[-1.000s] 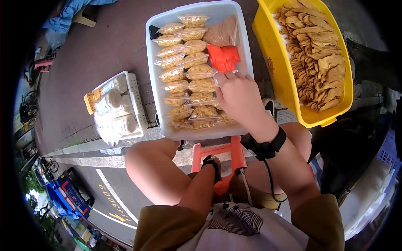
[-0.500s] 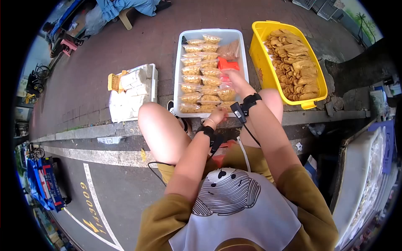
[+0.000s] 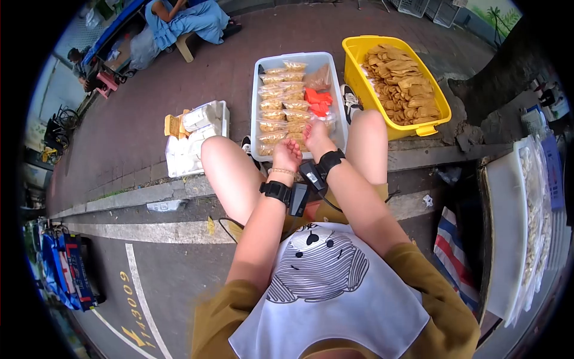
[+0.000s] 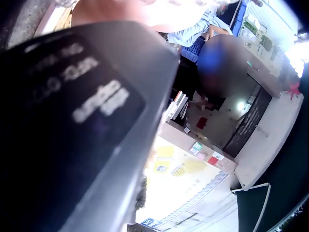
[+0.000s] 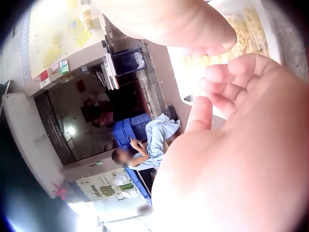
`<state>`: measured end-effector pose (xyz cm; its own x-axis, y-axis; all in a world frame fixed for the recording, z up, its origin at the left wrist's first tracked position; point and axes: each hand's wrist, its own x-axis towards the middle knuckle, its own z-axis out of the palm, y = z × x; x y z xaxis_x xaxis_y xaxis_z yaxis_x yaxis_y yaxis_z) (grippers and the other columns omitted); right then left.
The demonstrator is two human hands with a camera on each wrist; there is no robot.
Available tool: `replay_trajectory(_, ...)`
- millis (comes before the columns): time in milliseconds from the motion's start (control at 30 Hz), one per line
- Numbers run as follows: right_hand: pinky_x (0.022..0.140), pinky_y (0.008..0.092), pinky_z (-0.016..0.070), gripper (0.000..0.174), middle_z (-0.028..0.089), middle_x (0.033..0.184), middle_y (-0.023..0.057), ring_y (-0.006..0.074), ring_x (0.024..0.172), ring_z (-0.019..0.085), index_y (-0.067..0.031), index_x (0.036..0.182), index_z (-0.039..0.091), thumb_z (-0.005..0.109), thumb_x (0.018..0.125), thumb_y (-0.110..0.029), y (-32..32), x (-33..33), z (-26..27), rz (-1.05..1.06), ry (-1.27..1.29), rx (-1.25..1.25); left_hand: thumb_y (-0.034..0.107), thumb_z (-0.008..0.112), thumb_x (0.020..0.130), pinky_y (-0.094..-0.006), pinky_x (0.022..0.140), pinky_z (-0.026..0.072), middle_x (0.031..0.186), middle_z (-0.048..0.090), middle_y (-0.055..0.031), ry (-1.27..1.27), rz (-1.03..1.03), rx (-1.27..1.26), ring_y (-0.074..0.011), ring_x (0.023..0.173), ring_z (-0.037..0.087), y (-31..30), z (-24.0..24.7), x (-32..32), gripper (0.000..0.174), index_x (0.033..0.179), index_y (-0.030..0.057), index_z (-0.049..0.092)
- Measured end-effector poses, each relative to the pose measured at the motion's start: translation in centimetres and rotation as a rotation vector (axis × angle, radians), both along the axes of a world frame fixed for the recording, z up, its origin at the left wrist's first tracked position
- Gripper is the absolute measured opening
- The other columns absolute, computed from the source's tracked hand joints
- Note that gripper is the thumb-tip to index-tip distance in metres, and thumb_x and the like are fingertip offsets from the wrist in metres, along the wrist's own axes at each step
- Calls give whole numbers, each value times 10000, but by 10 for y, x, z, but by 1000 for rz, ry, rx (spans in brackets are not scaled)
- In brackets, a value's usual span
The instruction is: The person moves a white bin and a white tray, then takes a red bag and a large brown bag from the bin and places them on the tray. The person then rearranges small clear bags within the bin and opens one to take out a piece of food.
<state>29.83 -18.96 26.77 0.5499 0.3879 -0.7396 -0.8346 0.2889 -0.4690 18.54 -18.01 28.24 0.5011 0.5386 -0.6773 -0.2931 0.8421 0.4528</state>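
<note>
My left hand [image 3: 287, 154] is palm up over the near edge of the white tub [image 3: 255, 107], its fingers loosely bent and nothing in them. Beside it my right hand [image 3: 317, 136] also turns its palm up. In the right wrist view the right hand's fingers [image 5: 248, 70] curl loosely around nothing, facing the other hand [image 5: 169, 21]. Zip bags of yellowish pieces [image 3: 272, 103] stand in two rows in the tub. To their right are a bag of brown stuff [image 3: 318, 78] and red plastic [image 3: 318, 102]. The left wrist view is mostly covered by a dark device [image 4: 87, 125].
A yellow tub [image 3: 353, 69] of flat brown pieces [image 3: 403, 84] stands right of the white one. On the left is a white basket [image 3: 225, 119] with wrapped packs [image 3: 200, 128]. A tree trunk [image 3: 499, 75] rises at right; a seated person [image 3: 191, 27] is at the back.
The right hand has drawn back from the red plastic toward me. My left hand has come up from between the knees to beside it, and both palms now face up. The head view has shifted.
</note>
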Motion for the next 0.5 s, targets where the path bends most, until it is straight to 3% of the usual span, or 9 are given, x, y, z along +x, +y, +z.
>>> replay_trajectory(100, 530, 287, 368, 44, 467, 684, 21, 143, 578, 433, -137, 798, 496, 465, 790, -168, 18, 32, -84, 166, -10, -83, 151, 457, 824, -258, 495, 431, 619, 516, -8, 72, -16, -45, -134, 536, 494, -12, -20, 13, 132, 713, 89, 492)
replay_trajectory(200, 523, 330, 362, 202, 522, 747, 86, 194, 601, 473, -35, 864, 548, 463, 782, -200, 56, 46, -79, 211, -115, -296, 150, 461, 821, -259, 500, 431, 620, 513, -5, 78, -18, -39, -126, 541, 495, 10, -39, 35, 122, 717, 91, 485)
replay_trajectory(233, 472, 301, 362, 57, 436, 642, 32, 164, 514, 393, -105, 769, 487, 506, 757, -158, 54, 54, -61, 110, -139, -144, 146, 463, 820, -257, 497, 427, 625, 507, -4, 112, 15, 13, -117, 541, 491, 23, -38, 46, 114, 724, 90, 485)
replay_trajectory(267, 472, 301, 362, 57, 436, 642, 32, 164, 514, 393, -105, 769, 487, 506, 757, -158, 70, 71, -76, 107, -140, -146, 146, 463, 820, -257, 497, 427, 625, 507, -4, 111, 12, 11, -117, 541, 491, 39, -38, 58, 114, 724, 90, 485)
replay_trajectory(333, 453, 317, 369, 86, 459, 598, 48, 176, 494, 415, -67, 711, 525, 521, 737, -149, 115, 111, -144, 57, -149, -193, 140, 456, 840, -275, 548, 431, 637, 511, -30, 186, -22, 100, -143, 583, 512, 79, -43, 84, 88, 764, 104, 484)
replay_trajectory(367, 642, 399, 455, 342, 627, 877, 205, 296, 768, 613, 79, 953, 580, 501, 740, -177, 130, 119, -139, 126, -327, -379, 131, 456, 842, -242, 552, 402, 685, 520, -8, 245, -95, 133, -114, 610, 509, 98, -29, 96, 54, 810, 109, 493)
replay_trajectory(400, 642, 399, 455, 342, 627, 877, 205, 296, 768, 613, 79, 953, 580, 501, 740, -177, 133, 135, -135, 126, -322, -384, 131, 456, 842, -242, 552, 402, 685, 520, -8, 250, -98, 128, -114, 610, 509, 119, -27, 109, 54, 810, 109, 493)
replay_trajectory(467, 660, 399, 475, 343, 624, 881, 222, 336, 769, 616, 70, 929, 589, 552, 720, -199, 123, 177, -134, 821, -969, -503, 135, 463, 842, -219, 560, 384, 748, 527, 7, 200, -330, 460, -87, 642, 501, 160, -32, 130, 66, 890, 105, 498)
replay_trajectory(500, 660, 399, 475, 343, 624, 881, 222, 336, 769, 616, 70, 929, 589, 552, 720, -199, 129, 190, -133, 829, -956, -508, 133, 457, 846, -212, 576, 378, 793, 530, 10, 175, -427, 511, -78, 676, 498, 177, -30, 138, 119, 952, 94, 494)
